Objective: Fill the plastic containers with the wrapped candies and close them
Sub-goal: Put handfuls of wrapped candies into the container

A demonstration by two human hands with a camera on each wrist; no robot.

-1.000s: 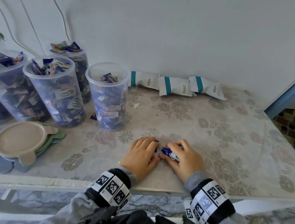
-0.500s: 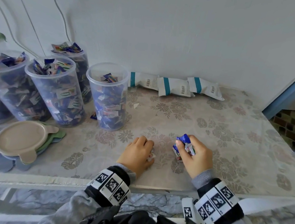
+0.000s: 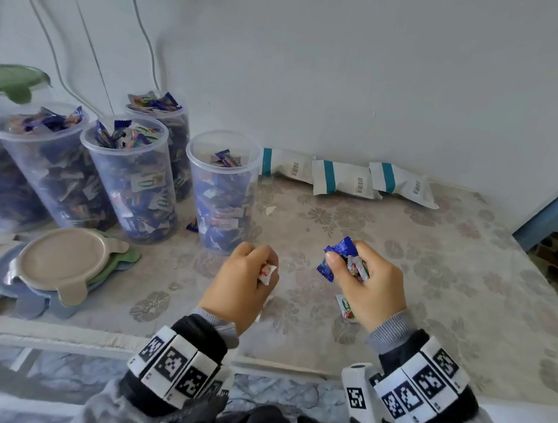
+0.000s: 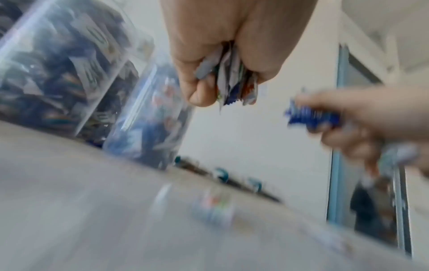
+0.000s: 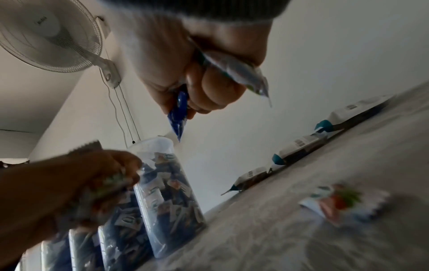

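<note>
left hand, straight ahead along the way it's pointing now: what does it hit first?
Most likely the nearest plastic container. The left hand, fist closed on wrapped candies, points forward at its lower wall. Bare tablecloth lies between them; depth is hard to judge.

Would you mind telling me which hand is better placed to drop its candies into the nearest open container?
Probably the left hand: it holds candies and sits closer to the nearest container.
</note>
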